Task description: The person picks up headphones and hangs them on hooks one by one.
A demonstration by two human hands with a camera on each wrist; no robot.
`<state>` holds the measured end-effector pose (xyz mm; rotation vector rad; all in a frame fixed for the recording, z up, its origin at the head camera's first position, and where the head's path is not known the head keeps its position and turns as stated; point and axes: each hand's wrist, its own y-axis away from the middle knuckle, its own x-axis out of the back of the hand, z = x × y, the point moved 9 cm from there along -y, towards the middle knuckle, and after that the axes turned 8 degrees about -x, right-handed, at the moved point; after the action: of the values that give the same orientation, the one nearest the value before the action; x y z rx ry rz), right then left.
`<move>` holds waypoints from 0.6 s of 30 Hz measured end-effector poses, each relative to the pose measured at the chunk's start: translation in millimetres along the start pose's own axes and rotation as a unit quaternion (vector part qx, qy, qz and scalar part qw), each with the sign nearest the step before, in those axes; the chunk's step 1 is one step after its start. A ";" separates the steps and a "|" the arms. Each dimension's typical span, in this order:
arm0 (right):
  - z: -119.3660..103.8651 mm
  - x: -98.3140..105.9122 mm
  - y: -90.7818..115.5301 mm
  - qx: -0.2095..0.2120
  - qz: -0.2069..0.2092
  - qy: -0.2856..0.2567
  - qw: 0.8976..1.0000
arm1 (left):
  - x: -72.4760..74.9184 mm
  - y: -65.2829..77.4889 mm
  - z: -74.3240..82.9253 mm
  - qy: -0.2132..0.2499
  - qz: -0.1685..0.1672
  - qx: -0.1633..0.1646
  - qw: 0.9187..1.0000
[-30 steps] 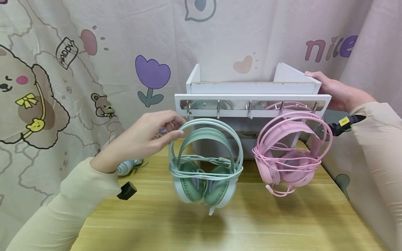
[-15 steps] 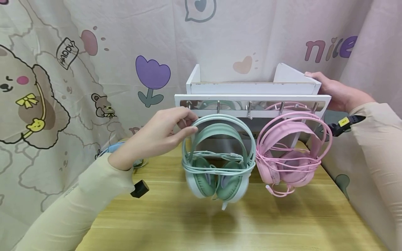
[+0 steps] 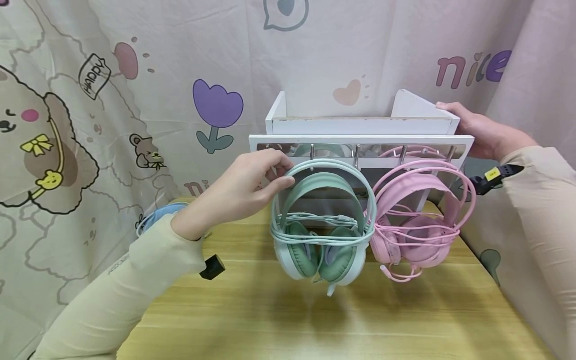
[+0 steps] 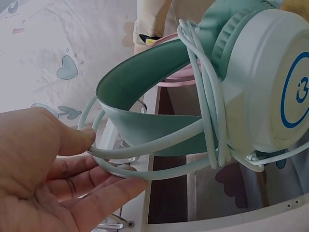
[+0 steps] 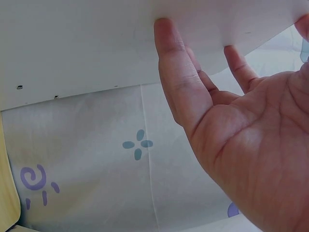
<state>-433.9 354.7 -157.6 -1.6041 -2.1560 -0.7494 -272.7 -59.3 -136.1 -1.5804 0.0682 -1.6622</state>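
My left hand (image 3: 252, 185) pinches the outer double band of the mint green headphones (image 3: 327, 181) at its upper left, thumb in front. The band overlaps the rack's second hook (image 3: 312, 151) in the head view, and the earcups hang low with a cable wound around them. In the left wrist view, thumb and fingers hold the thin tubes (image 4: 154, 145). My right hand (image 3: 488, 132) rests on the right side of the white rack (image 3: 360, 127), extended fingers (image 5: 183, 82) against its side panel. Pink headphones (image 3: 411, 182), cable wound around them, hang at the rack's right.
The rack's metal hook strip (image 3: 335, 151) carries several hooks. A light wooden table (image 3: 252, 320) lies below. Behind my left forearm is a blue item (image 3: 162, 216), partly hidden. A printed curtain (image 3: 171, 30) stands behind and at both sides.
My left hand has carried the green headphones right and slightly up, until they overlap the pink pair's left edge in the head view. The right hand and the rack have stayed put.
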 end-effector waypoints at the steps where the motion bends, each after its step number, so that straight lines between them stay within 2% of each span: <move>1: 0.1 0.3 -0.2 0.001 0.000 0.000 1.000 | -0.5 -1.0 0.4 0.000 0.001 0.000 1.000; 8: -1.5 -1.7 -0.7 0.018 -0.002 -0.003 1.000 | -1.4 -4.7 2.4 -0.004 0.006 0.007 1.000; 18: -0.1 0.2 -0.1 0.007 0.001 -0.001 1.000 | -1.4 -10.6 0.9 -0.012 0.008 0.014 1.000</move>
<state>-434.1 354.8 -157.4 -1.6000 -2.1556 -0.7305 -277.5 -51.1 -131.3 -1.5752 0.0450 -1.6247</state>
